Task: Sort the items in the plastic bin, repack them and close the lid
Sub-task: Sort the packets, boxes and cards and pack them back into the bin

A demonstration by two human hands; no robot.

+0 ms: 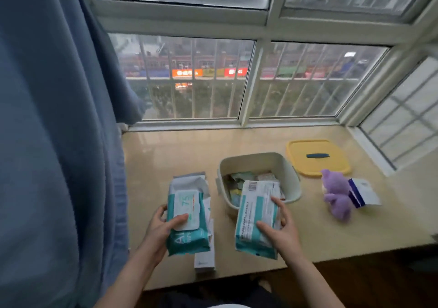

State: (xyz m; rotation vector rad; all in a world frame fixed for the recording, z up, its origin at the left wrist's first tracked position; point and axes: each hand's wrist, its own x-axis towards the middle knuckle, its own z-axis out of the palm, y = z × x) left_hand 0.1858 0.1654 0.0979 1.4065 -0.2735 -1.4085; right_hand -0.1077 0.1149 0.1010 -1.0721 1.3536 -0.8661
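Counting from the near edge, two teal-and-white wipes packs are seen, one in each of the two hands. The left pack (187, 215) is gripped by the left hand (161, 227), with the thumb laid on its white flap. The right pack (257, 220) is gripped barcode side up by the right hand (283, 233), and its far end is held over the near rim of the plastic bin (292, 184). One slim white box (205, 263) is partly covered by the left pack, close to the near edge of the tabletop (166, 151). The single bin is pale cream with rounded corners; it is uncovered, loosely filled with small packets, and placed mid-tabletop. To its right, one purple plush toy (335, 195) is touched by one blue-and-white box (362, 192). One yellow lid (317, 167) with a dark handle is laid flat just beyond the bin. Bare tabletop is shown from the bin to the window (248, 82); the left side is bounded by a blue curtain (52, 118).
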